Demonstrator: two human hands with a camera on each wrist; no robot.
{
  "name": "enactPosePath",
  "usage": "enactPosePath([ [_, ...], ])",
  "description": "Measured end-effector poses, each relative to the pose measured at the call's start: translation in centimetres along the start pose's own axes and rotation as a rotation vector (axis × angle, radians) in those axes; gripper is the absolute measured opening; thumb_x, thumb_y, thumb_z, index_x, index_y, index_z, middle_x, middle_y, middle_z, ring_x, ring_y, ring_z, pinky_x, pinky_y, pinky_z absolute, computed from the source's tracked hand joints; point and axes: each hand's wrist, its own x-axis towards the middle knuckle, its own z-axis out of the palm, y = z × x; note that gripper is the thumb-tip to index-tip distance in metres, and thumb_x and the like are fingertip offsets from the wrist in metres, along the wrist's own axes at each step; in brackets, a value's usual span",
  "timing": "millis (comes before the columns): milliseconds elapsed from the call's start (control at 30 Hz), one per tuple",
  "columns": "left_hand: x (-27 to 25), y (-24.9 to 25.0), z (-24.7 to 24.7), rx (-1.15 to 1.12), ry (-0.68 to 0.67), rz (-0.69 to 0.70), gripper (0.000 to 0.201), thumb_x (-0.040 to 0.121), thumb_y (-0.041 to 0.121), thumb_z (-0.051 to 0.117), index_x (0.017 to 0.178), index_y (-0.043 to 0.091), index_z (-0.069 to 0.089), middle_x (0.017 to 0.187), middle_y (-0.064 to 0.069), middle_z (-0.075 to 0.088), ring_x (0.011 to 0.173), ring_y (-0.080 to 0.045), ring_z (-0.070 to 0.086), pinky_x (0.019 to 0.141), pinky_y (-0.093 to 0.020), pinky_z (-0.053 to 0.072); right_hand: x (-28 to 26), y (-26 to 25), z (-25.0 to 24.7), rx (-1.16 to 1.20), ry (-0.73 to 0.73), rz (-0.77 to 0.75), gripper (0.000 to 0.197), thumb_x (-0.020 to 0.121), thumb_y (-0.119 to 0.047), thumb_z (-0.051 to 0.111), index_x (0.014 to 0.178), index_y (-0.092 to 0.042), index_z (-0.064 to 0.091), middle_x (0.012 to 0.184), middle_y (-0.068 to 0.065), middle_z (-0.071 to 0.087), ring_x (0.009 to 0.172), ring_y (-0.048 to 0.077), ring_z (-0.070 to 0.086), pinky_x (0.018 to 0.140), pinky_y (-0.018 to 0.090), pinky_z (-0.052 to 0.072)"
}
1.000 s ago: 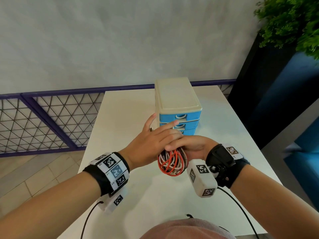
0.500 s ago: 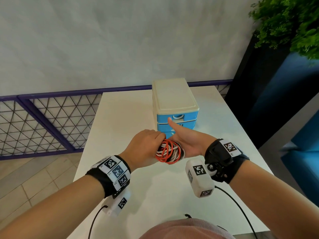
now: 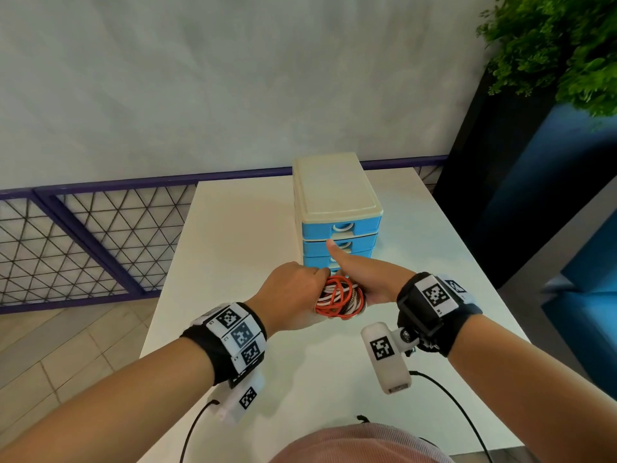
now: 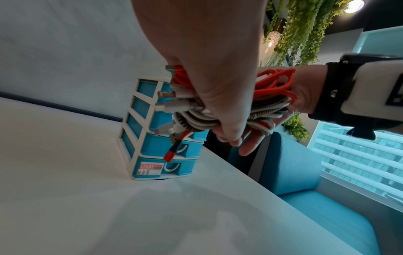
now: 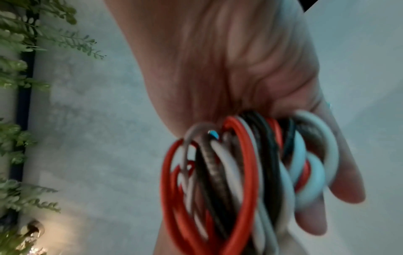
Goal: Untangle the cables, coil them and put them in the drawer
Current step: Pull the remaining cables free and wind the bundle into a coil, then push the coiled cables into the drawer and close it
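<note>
A coiled bundle of red, white and black cables [image 3: 340, 297] hangs above the white table [image 3: 240, 228], just in front of the drawer unit. My left hand [image 3: 293, 295] grips the bundle from the left, fingers curled round the coils [image 4: 274, 86]; several plug ends stick out past it. My right hand [image 3: 374, 279] lies against the bundle's right side with its thumb raised and its fingers straight beneath the coils [image 5: 240, 172]. The cream-topped unit with blue drawers [image 3: 337, 195] stands upright, and every drawer I can see is closed [image 4: 152, 146].
A purple mesh railing [image 3: 100, 228] runs behind and to the left of the table. A blue seat [image 3: 584, 295] and a dark planter with green leaves [image 3: 551, 45] stand to the right. Bare tabletop lies left of the drawer unit and in front of my hands.
My left hand, flat on top of the bundle a second ago, has curled round it. My right thumb has lifted, and the bundle has shifted a little toward the drawers.
</note>
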Motion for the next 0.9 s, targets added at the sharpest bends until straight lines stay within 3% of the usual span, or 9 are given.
enactPosePath([
  [167, -0.4, -0.4, -0.1, -0.118, -0.271, -0.24, 0.028, 0.075, 0.038, 0.058, 0.097, 0.021, 0.055, 0.081, 0.0, 0.067, 0.074, -0.026, 0.061, 0.062, -0.029, 0.043, -1.4, -0.5, -1.1, -0.403, 0.191, -0.111, 0.072, 0.094, -0.068, 0.02, 0.124, -0.01, 0.051, 0.122, 0.011, 0.059, 0.105, 0.024, 0.06, 0.093, 0.04, 0.048],
  [300, -0.1, -1.1, -1.1, -0.266, -0.447, -0.33, 0.018, 0.075, 0.034, 0.059, 0.085, 0.02, 0.055, 0.067, 0.006, 0.059, 0.059, -0.016, 0.054, 0.056, -0.024, 0.041, -2.1, 0.1, -0.5, -0.753, 0.352, -0.487, 0.049, 0.094, -0.055, 0.046, 0.128, -0.02, 0.049, 0.13, -0.002, 0.054, 0.121, 0.016, 0.052, 0.1, 0.031, 0.041],
  [367, 0.3, -1.5, -1.6, -0.349, -0.536, -0.35, 0.016, 0.076, 0.03, 0.059, 0.079, 0.015, 0.055, 0.058, 0.005, 0.057, 0.043, -0.008, 0.048, 0.046, -0.02, 0.037, -2.2, 1.3, 0.4, -0.961, 0.392, -0.682, 0.064, 0.087, -0.051, 0.062, 0.14, -0.02, 0.042, 0.141, -0.002, 0.048, 0.13, 0.016, 0.043, 0.108, 0.033, 0.036],
  [433, 0.9, -1.8, -2.0, -0.408, -0.611, -0.371, 0.014, 0.077, 0.029, 0.058, 0.076, 0.015, 0.055, 0.059, 0.003, 0.057, 0.043, -0.009, 0.047, 0.046, -0.021, 0.037, -1.6, 3.2, 1.2, -1.313, 0.519, -0.862, 0.086, 0.08, -0.052, 0.069, 0.147, -0.015, 0.032, 0.149, 0.005, 0.041, 0.14, 0.023, 0.034, 0.113, 0.048, 0.031],
  [533, 1.6, -2.0, -2.5, -0.47, -0.702, -0.385, 0.013, 0.081, 0.023, 0.053, 0.07, 0.016, 0.049, 0.062, -0.001, 0.051, 0.045, -0.011, 0.044, 0.045, -0.02, 0.036, -0.5, 5.7, 2.0, -1.788, 0.638, -0.798, 0.114, 0.072, -0.059, 0.069, 0.154, -0.004, 0.012, 0.159, 0.016, 0.024, 0.149, 0.033, 0.015, 0.112, 0.061, 0.024],
  [633, 2.3, -1.4, -3.0, -0.548, -0.768, -0.336, 0.022, 0.086, 0.012, 0.05, 0.065, 0.016, 0.045, 0.059, 0.001, 0.044, 0.039, -0.003, 0.041, 0.038, -0.012, 0.033, 0.8, 6.9, 2.2, -1.892, 0.78, -0.786, 0.105, 0.077, -0.047, 0.067, 0.154, -0.004, 0.01, 0.16, 0.017, 0.02, 0.149, 0.035, 0.013, 0.112, 0.062, 0.023],
  [733, 2.4, -0.8, -2.4, -0.659, -0.794, -0.355, 0.02, 0.083, 0.008, 0.056, 0.068, 0.018, 0.048, 0.066, 0.003, 0.049, 0.059, -0.005, 0.045, 0.047, -0.01, 0.037, 2.0, 6.5, 1.8, -1.821, 0.872, -0.916, 0.074, 0.084, -0.031, 0.061, 0.149, -0.013, 0.03, 0.148, 0.01, 0.042, 0.143, 0.034, 0.031, 0.11, 0.063, 0.027],
  [833, 2.1, -0.5, -1.7, -0.84, -0.814, -0.388, 0.01, 0.078, 0.008, 0.059, 0.069, 0.011, 0.056, 0.066, -0.002, 0.061, 0.063, -0.012, 0.056, 0.055, -0.019, 0.044, 2.2, 5.8, 1.1, -1.723, 0.875, -1.079, 0.052, 0.085, -0.019, 0.055, 0.136, -0.016, 0.046, 0.124, 0.004, 0.058, 0.117, 0.028, 0.055, 0.099, 0.053, 0.041],
  [900, 2.0, -0.7, -1.5, -0.95, -0.826, -0.408, 0.013, 0.081, 0.005, 0.056, 0.069, 0.008, 0.06, 0.06, 0.001, 0.064, 0.057, -0.011, 0.061, 0.054, -0.019, 0.048, 2.3, 5.2, 0.7, -1.678, 0.867, -1.15, 0.041, 0.085, -0.015, 0.05, 0.126, -0.015, 0.053, 0.109, 0.002, 0.062, 0.096, 0.025, 0.06, 0.087, 0.044, 0.044],
])
